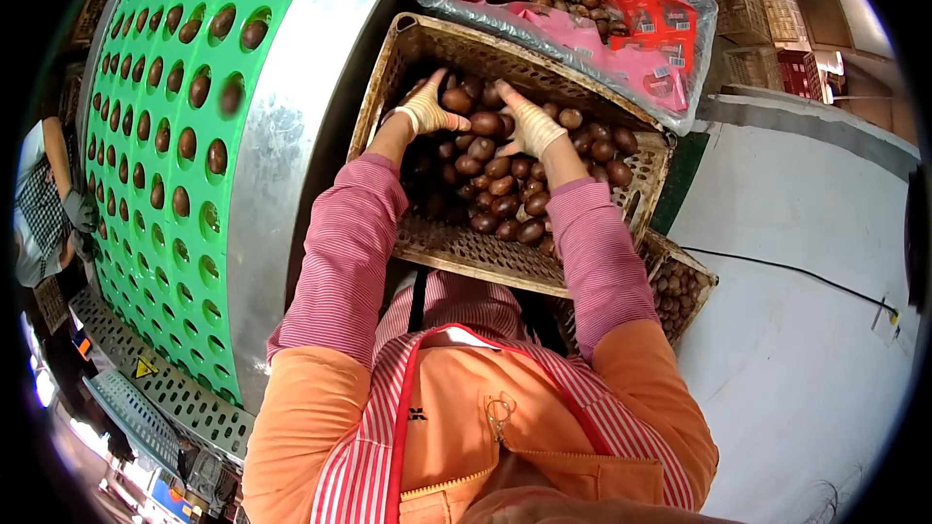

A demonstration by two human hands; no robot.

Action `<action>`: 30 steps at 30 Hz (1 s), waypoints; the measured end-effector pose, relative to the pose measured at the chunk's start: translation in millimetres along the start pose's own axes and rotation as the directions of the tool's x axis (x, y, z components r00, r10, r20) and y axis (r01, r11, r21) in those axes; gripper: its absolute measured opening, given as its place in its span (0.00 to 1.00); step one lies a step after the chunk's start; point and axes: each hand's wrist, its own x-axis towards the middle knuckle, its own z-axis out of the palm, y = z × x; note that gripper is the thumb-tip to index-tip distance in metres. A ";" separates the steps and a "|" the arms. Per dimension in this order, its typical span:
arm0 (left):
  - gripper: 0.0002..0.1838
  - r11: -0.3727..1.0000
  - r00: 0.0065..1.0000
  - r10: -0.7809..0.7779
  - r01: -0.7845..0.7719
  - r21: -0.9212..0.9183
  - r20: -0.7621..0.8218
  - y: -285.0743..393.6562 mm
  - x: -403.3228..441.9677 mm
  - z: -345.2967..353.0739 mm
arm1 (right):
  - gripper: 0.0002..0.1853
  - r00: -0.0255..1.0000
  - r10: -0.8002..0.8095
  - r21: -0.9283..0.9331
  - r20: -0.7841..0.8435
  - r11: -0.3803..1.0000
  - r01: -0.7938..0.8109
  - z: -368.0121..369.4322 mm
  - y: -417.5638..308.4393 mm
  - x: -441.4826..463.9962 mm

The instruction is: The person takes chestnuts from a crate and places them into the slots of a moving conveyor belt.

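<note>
Both my hands reach down into a worn, perforated plastic crate holding many dark brown eggs. My left hand, in a pale ribbed covering, rests among the eggs near the crate's left end. Its thumb points right and its fingers are apart; some fingertips are hidden. To the right, my right hand, covered the same way, lies on the eggs with thumb and fingers spread. A few eggs sit between the two hands, touching or close to the fingers. Neither hand is plainly closed around one.
A green machine panel with egg-filled holes curves along the left, edged by a metal band. Behind the crate stands a plastic-lined container with red and pink packaging. Another egg crate sits lower right. A person stands far left.
</note>
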 end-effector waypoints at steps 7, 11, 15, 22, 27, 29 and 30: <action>0.69 0.980 0.955 0.197 -0.196 -0.029 0.221 4.8 4.0 5.9 | 0.39 0.983 -0.144 0.357 0.117 0.929 0.093 31.9 32.7 -5.8; 0.69 0.980 0.973 0.199 -0.195 -0.044 0.117 5.3 -9.7 14.0 | 0.38 0.981 -0.100 0.188 0.165 0.980 0.068 38.1 30.9 3.1; 0.61 0.968 0.986 0.117 -0.085 -0.236 0.123 24.1 -42.5 20.6 | 0.27 0.846 -0.440 -0.168 0.303 0.849 0.501 34.0 49.9 -5.0; 0.53 0.894 0.992 0.129 -0.112 -0.433 0.010 34.2 -105.0 50.1 | 0.24 0.918 -0.256 0.261 0.304 0.949 0.178 32.6 85.9 -34.0; 0.50 0.841 0.930 0.260 -0.350 -0.413 -0.259 52.4 -150.2 14.0 | 0.20 0.829 -0.459 0.297 0.319 0.879 0.372 30.3 60.3 -20.9; 0.48 0.808 0.899 0.285 -0.412 -0.421 -0.332 52.3 -164.3 -7.2 | 0.18 0.812 -0.490 0.247 0.318 0.869 0.428 54.0 44.8 -37.2; 0.46 0.795 0.871 0.316 -0.459 -0.396 -0.376 47.8 -172.1 -18.2 | 0.18 0.781 -0.525 0.232 0.338 0.851 0.472 70.8 39.5 -38.4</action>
